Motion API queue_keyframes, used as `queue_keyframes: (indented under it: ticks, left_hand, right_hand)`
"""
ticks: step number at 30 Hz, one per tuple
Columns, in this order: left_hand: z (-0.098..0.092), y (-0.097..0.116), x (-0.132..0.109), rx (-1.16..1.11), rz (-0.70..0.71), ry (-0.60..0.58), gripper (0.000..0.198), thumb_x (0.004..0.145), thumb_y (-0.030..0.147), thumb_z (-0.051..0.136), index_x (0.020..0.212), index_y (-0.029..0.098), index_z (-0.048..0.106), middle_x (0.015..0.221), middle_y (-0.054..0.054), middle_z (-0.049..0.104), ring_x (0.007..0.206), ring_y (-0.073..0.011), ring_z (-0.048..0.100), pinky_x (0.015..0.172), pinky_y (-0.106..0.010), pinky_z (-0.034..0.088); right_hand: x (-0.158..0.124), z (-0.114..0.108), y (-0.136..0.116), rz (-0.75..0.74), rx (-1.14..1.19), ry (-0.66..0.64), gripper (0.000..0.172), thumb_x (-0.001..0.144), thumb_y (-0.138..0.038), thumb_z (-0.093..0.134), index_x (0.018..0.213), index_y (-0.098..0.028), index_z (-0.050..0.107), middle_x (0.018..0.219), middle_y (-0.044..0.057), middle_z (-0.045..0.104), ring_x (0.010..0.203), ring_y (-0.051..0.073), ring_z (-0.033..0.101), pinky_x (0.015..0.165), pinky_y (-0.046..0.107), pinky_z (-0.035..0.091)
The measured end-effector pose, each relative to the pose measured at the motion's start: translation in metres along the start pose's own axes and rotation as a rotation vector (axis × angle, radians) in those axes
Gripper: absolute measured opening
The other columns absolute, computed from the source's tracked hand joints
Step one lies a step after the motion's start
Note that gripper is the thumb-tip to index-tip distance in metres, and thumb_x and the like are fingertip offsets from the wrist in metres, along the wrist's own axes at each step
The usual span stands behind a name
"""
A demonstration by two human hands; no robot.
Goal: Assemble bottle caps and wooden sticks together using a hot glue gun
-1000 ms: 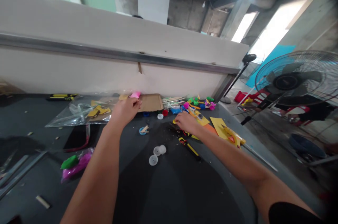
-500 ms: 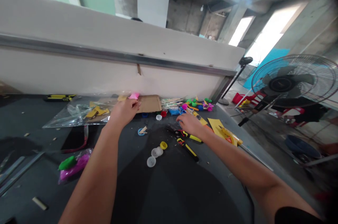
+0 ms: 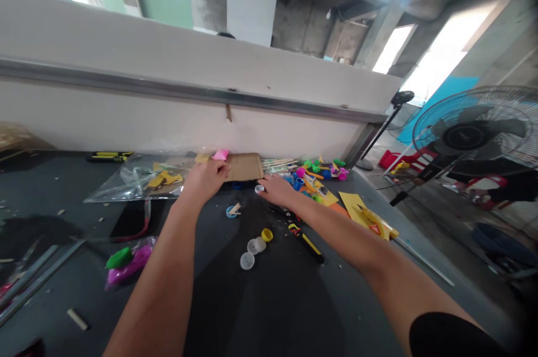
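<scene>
Tabletop (image 3: 50, 217) showing dark grey, speckled with pale crumbs. Foam piece (image 3: 221, 154) glowing hot pink. Cardboard sheet (image 3: 244, 167) showing plain brown. Small cap (image 3: 259, 189) showing white. Tool handle (image 3: 306, 247) showing yellow with black bands. Round lid (image 3: 267, 235) showing yellow; round caps (image 3: 247, 260) showing milky white. Plastic bag (image 3: 128, 264) showing magenta and green. Card sheet (image 3: 352, 205) showing yellow. Wall patch (image 3: 441, 99) showing turquoise.

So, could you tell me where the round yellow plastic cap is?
In the head view, the round yellow plastic cap lies on the dark table, right of the white plastic discs, left of a yellow-handled tool.
</scene>
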State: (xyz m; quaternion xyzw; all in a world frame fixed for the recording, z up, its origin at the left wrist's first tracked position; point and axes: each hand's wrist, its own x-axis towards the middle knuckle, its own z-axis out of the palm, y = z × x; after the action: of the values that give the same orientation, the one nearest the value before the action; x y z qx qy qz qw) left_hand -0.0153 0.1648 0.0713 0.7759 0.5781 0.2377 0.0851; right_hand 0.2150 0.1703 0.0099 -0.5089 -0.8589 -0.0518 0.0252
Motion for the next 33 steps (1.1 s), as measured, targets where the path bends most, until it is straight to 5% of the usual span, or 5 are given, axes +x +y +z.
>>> queue_keyframes:
  ticks: [10,16,27,30,33]
  left_hand:
    - [0.001,-0.006,0.001,-0.016,0.034,0.051,0.033,0.086,0.037,0.038,0.082,0.020,0.066,0.081,-0.006,0.070,0.066,-0.0169,0.059,0.061,-0.027,0.038]
    - [-0.001,-0.005,-0.002,-0.031,0.024,0.054,0.036,0.086,0.039,0.037,0.083,0.020,0.067,0.080,-0.006,0.069,0.066,-0.0173,0.059,0.062,-0.028,0.037]
    - [0.000,-0.005,0.000,-0.026,0.018,0.059,0.033,0.084,0.037,0.040,0.082,0.019,0.067,0.077,-0.007,0.069,0.062,-0.0168,0.059,0.060,-0.027,0.039]
    - [0.003,-0.008,0.000,-0.091,-0.023,-0.115,0.029,0.080,0.033,0.042,0.074,0.017,0.066,0.071,-0.006,0.069,0.056,-0.0153,0.059,0.056,-0.025,0.039]
    - [0.011,-0.013,0.000,-0.157,-0.102,-0.413,0.024,0.075,0.025,0.044,0.076,0.016,0.067,0.064,-0.005,0.067,0.048,-0.0140,0.057,0.049,-0.023,0.039]
  right_hand:
    - [0.008,0.012,-0.003,-0.002,0.069,-0.030,0.026,0.084,-0.020,0.049,0.107,-0.014,0.060,0.101,0.010,0.063,0.097,0.018,0.056,0.082,0.027,0.039]
    - [-0.003,-0.009,-0.010,-0.043,0.164,-0.016,0.025,0.080,-0.018,0.054,0.103,-0.015,0.063,0.098,0.008,0.064,0.091,0.016,0.058,0.081,0.024,0.040]
    - [-0.067,-0.030,-0.107,-0.537,0.293,-0.006,0.025,0.082,-0.022,0.056,0.105,-0.015,0.062,0.091,0.007,0.065,0.088,0.017,0.055,0.084,0.029,0.039]
    - [-0.059,-0.033,-0.098,-0.506,0.328,-0.005,0.029,0.084,-0.029,0.054,0.110,-0.018,0.060,0.099,0.006,0.066,0.093,0.017,0.056,0.086,0.028,0.039]
    - [-0.043,-0.035,-0.062,-0.236,0.280,0.024,0.027,0.088,-0.027,0.047,0.111,-0.020,0.060,0.105,0.005,0.066,0.098,0.017,0.057,0.085,0.027,0.040]
